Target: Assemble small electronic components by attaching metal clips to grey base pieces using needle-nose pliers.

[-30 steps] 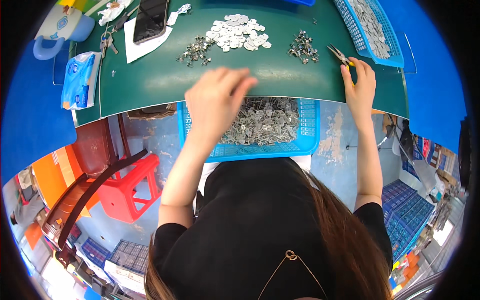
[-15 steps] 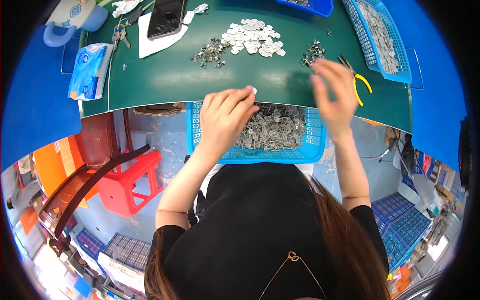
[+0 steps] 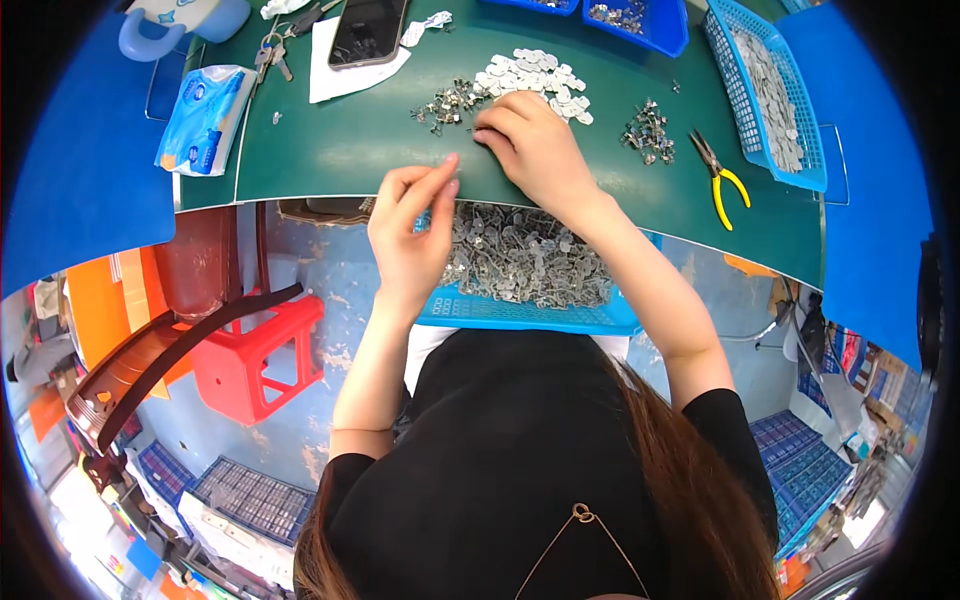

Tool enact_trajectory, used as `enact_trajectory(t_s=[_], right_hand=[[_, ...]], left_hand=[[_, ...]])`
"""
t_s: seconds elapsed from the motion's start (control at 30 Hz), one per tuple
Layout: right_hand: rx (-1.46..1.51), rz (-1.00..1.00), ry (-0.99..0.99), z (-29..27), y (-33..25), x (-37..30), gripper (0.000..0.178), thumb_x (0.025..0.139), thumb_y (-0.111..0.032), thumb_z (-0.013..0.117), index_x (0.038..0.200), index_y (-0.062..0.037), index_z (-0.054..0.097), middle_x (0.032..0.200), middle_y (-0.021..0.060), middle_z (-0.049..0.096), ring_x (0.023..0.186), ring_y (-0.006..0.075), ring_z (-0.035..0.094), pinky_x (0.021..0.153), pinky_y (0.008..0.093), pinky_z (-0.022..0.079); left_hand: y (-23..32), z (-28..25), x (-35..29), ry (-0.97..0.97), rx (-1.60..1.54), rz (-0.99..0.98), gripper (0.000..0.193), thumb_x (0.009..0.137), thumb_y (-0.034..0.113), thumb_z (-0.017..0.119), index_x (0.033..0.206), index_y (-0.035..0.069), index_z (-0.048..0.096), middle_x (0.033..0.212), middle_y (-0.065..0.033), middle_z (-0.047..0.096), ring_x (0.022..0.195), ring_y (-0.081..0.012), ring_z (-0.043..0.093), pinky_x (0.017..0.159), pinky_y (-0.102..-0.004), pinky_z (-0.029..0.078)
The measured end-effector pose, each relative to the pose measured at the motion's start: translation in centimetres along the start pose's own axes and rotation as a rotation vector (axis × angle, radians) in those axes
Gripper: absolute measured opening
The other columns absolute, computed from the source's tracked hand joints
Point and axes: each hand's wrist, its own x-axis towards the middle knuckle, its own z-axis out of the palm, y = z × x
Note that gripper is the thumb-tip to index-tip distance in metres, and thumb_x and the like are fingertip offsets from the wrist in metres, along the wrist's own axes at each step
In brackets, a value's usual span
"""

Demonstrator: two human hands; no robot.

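My left hand (image 3: 408, 240) is raised at the table's front edge, beside the blue basket. Its thumb and index tips are slightly apart, and no piece shows between them. My right hand (image 3: 545, 155) reaches over the green table with fingers bent together in a pinch; what the tips hold, if anything, is too small to make out. Those tips are at the right side of a pile of small metal clips (image 3: 448, 104). Just beyond the hand lies a heap of flat white pieces (image 3: 530, 72), partly covered by it. A second clip pile (image 3: 650, 133) lies farther right.
Below the table edge, a blue basket (image 3: 530, 318) holds many metal-and-clear parts. Yellow-handled pliers (image 3: 722, 185) lie at right, near another blue basket (image 3: 745, 105) of pale pieces. Blue bins (image 3: 660, 38) stand at the back. Phone (image 3: 368, 30), keys (image 3: 270, 55) and tissue pack (image 3: 207, 120) are left.
My right hand has swung left from the right-hand clip pile to the left one. The left hand has drawn back leftward, and the white piece at its fingertips no longer shows. The view has shifted slightly.
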Motion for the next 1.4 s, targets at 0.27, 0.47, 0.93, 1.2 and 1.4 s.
enact_trajectory(t_s=[0.27,0.47,0.93,1.2,1.4], right_hand=[[-0.11,0.033,0.034,-1.8,0.0,-0.5,0.012,0.075,-0.008,0.069,0.086,-0.0047,0.065,0.085,0.0076,0.061,0.082,0.0253,0.059,0.07,0.0341,0.049],[-0.127,-0.114,0.021,2.1,-2.2,2.0,0.017,0.071,-0.009,0.07,0.087,-0.0059,0.066,0.087,0.006,0.058,0.084,0.0237,0.057,0.072,0.0338,0.049],[0.54,0.319,0.014,-2.7,-4.6,0.9,0.015,0.08,0.002,0.064,0.094,-0.0009,0.069,0.094,0.0081,0.065,0.084,0.0166,0.062,0.072,0.0268,0.049],[0.885,0.501,0.12,-4.5,-5.8,-0.8,0.015,0.082,0.002,0.064,0.097,0.0024,0.069,0.094,0.0089,0.065,0.084,0.0144,0.061,0.073,0.0237,0.05],[1.225,0.682,0.131,-4.9,-4.9,-1.6,0.018,0.083,0.0,0.065,0.1,0.0049,0.067,0.086,0.0101,0.067,0.077,0.0155,0.063,0.073,0.0258,0.051]], left_hand=[[-1.3,-0.5,1.5,0.06,-0.052,-0.17,0.024,0.09,0.002,0.055,0.113,0.006,0.064,0.093,-0.0045,0.055,0.084,-0.0102,0.053,0.071,-0.0216,0.044],[-1.1,-1.1,1.7,0.196,-0.522,-0.408,0.021,0.093,0.007,0.055,0.112,-0.001,0.06,0.089,-0.001,0.059,0.078,-0.0066,0.053,0.073,-0.0196,0.043],[0.5,-0.4,1.8,0.179,-0.795,-0.607,0.021,0.088,0.004,0.063,0.106,-0.006,0.061,0.092,-0.0148,0.067,0.082,-0.0187,0.067,0.076,-0.0292,0.056],[2.6,1.5,2.3,0.097,-0.92,-0.572,0.02,0.09,0.004,0.059,0.109,-0.004,0.061,0.093,-0.0131,0.067,0.081,-0.017,0.066,0.074,-0.0288,0.057],[3.8,3.0,1.9,0.051,-0.871,-0.573,0.025,0.094,0.008,0.055,0.116,-0.002,0.06,0.098,-0.01,0.065,0.083,-0.0143,0.064,0.074,-0.0279,0.056]])
